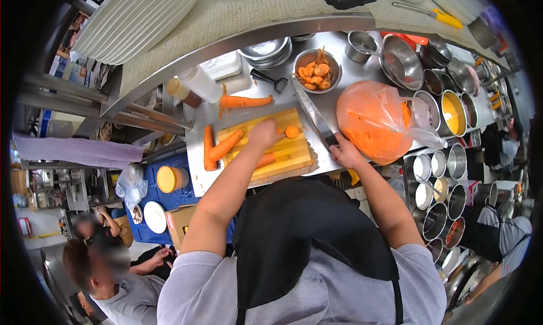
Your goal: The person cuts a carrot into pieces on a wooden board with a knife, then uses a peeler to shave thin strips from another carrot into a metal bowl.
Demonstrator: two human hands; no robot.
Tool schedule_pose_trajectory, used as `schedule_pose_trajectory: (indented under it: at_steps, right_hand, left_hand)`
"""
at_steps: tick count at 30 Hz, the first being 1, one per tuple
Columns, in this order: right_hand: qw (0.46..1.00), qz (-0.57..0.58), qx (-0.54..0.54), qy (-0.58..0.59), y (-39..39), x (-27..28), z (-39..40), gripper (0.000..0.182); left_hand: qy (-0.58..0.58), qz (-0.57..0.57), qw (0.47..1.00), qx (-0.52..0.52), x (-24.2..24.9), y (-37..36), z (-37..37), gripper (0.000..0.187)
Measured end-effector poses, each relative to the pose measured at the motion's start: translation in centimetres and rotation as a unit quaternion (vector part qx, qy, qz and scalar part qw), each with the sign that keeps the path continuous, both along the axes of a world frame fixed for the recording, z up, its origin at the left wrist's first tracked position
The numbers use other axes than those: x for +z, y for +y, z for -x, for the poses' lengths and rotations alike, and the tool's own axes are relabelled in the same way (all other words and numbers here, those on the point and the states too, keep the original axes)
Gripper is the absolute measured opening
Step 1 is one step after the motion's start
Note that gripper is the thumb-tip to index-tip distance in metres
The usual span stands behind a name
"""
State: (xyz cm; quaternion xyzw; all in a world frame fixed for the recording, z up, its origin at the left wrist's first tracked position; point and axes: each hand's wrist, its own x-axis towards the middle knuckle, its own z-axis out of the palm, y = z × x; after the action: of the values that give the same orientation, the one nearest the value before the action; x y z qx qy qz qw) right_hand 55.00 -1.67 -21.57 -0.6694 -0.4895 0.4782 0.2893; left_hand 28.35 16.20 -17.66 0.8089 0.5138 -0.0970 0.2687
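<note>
My left hand (264,134) rests on the yellow cutting board (283,155), fingers closed on a carrot piece (291,132). My right hand (345,152) grips the handle of a large knife (314,117), whose blade points away over the steel counter, beside the board. A peeled carrot (225,146) lies on the board near my left forearm, another carrot (209,150) lies along the board's left edge, and a third (244,102) lies on the counter beyond the board.
A steel bowl of carrot scraps (317,72) stands behind the board. A plastic bag of orange shreds (376,121) sits right of the knife. Several steel containers (441,172) line the right side. Stacked plates (136,20) sit on the shelf above. Other people (107,263) work at lower left.
</note>
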Motion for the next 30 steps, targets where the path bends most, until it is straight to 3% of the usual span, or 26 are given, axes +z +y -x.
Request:
schedule_pose_trajectory:
  at_steps: [4,7,11,13,15,18,20,24,26,27,29,30]
  right_hand:
    - [1.0,0.013,0.008,0.01,0.3,0.0,-0.3,0.033]
    - [0.999,0.033,0.018,0.012,0.6,0.3,-0.3,0.036]
    - [0.997,0.068,0.02,0.022,1.2,0.4,-0.6,0.046]
    - [0.997,0.071,0.019,0.032,1.4,-0.2,-0.9,0.05]
    - [0.994,0.093,0.006,0.056,1.2,-1.2,-1.0,0.06]
    - [0.991,0.106,-0.012,0.084,1.4,-0.3,-0.9,0.067]
    - [0.989,0.117,-0.008,0.091,1.5,0.2,-0.9,0.067]
    - [0.985,0.131,-0.009,0.108,1.7,-0.1,-1.1,0.067]
    - [0.986,0.128,-0.005,0.102,1.7,-0.5,-1.3,0.068]
    - [0.987,0.127,-0.003,0.096,1.8,-0.4,-1.1,0.068]
    - [0.986,0.132,0.0,0.098,1.8,-0.1,-1.1,0.07]
    - [0.986,0.136,0.002,0.098,1.9,0.2,-1.1,0.071]
  left_hand:
    - [-0.127,-0.092,0.987,-0.017,5.0,3.7,-4.6,0.041]
    - [-0.303,-0.216,0.927,-0.035,11.2,4.1,-8.6,0.04]
    - [-0.389,-0.302,0.87,-0.022,13.4,4.6,-9.8,0.046]
    - [-0.268,-0.071,0.96,0.044,13.5,3.2,-8.0,0.053]
    - [-0.126,-0.017,0.992,-0.006,7.7,1.5,-5.7,0.053]
    - [-0.089,-0.065,0.994,0.006,1.9,-3.5,-3.4,0.048]
    - [-0.126,-0.136,0.982,-0.02,-0.5,-4.7,-3.0,0.05]
    - [-0.137,-0.101,0.985,0.016,-0.6,-4.4,-3.3,0.05]
    - [-0.34,0.01,0.939,0.057,0.1,-4.4,-2.4,0.049]
    - [-0.338,0.01,0.939,0.058,0.1,-4.5,-2.0,0.049]
    - [-0.51,0.227,0.819,0.132,0.1,-4.8,-1.3,0.05]
    - [-0.511,0.226,0.819,0.131,0.2,-4.9,-1.0,0.05]
